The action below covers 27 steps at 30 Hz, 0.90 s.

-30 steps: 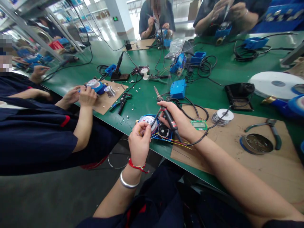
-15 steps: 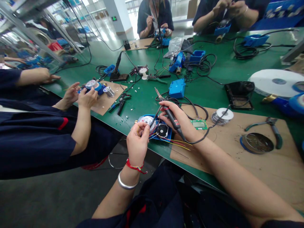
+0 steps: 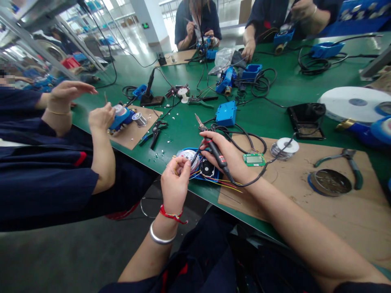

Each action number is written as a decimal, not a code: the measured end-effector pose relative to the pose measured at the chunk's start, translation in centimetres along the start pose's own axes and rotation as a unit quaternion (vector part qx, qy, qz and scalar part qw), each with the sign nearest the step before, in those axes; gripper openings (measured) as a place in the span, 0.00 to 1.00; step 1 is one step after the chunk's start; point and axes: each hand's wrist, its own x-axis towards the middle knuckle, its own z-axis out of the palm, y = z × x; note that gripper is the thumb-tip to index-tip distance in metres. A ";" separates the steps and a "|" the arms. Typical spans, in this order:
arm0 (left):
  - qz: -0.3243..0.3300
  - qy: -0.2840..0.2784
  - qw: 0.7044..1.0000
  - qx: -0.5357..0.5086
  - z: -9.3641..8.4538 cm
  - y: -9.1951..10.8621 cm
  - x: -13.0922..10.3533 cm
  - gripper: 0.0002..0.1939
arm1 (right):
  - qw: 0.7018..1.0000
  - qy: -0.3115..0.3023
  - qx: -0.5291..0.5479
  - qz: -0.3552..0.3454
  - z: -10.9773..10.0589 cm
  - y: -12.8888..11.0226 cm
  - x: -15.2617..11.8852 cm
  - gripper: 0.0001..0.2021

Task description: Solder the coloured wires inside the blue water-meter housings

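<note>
My right hand [image 3: 221, 152] is wrapped round a black and red soldering iron [image 3: 216, 154], its metal tip pointing up and left over the green table. Thumb and fingers of my left hand [image 3: 177, 175] pinch a dark cable or sleeve end beside the blue housing [image 3: 200, 178]. In that housing are a round clear-topped part and a black square part [image 3: 207, 167]. Yellow and red wires [image 3: 227, 185] trail out of it to the right. A green circuit board with a small display [image 3: 254, 159] lies right of my right hand.
Brown board [image 3: 305, 171] bears a solder spool [image 3: 285, 149], a round tin [image 3: 331, 182] and pliers [image 3: 354, 169]. Behind stand an iron holder [image 3: 306, 122] and a blue box [image 3: 226, 113]. Black cables cross the table. A co-worker's hands [image 3: 102, 116] are at the left; others sit opposite.
Both my hands keep their grips, with a slight shift left in view. The left co-worker's hands have parted, one raised. Across the table, a person's hand has come down to the tabletop.
</note>
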 end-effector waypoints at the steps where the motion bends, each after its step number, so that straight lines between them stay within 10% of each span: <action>1: -0.002 -0.002 1.000 -0.004 -0.1 0.1 0.1 0.08 | 1.000 0.006 0.003 -0.002 -0.1 -0.3 0.0 0.23; 17: -0.046 -0.050 0.996 -0.055 -1.1 0.5 1.1 0.07 | 0.977 0.169 0.104 0.078 -4.1 -4.2 -2.0 0.09; 27: -0.053 -0.057 0.996 -0.042 -1.1 0.6 1.2 0.07 | 0.987 0.131 0.055 0.078 -5.2 -4.0 -2.1 0.07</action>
